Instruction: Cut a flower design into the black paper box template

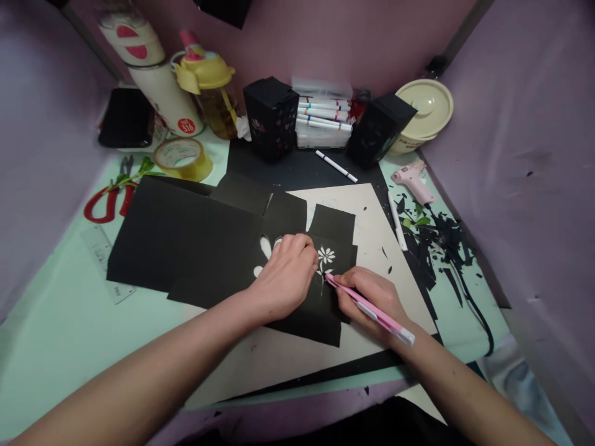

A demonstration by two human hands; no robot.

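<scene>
A folded-out black card sheet point(209, 241) lies on the desk, with white flower and leaf shapes showing through cut-outs. My left hand point(288, 269) rests on it with fingers bent and bunched together, pressing it down beside the small cut-out flower point(326, 255). Between the fingers of my right hand point(372, 297) is a pink craft knife point(369, 308), held like a pen. Its tip touches the card near the flower's stem and leaves; the blade itself is too small to make out. Under the card is a pale board point(237, 359).
Black boxes point(269, 121) and a case of white markers point(324, 114) stand at the back. Left are tape point(183, 160), red-handled scissors point(109, 201), a clear ruler point(106, 266) and bottles point(162, 93). Right: a pink glue gun point(413, 179), white pen point(397, 220), black scraps point(446, 241), lidded bowl point(425, 108).
</scene>
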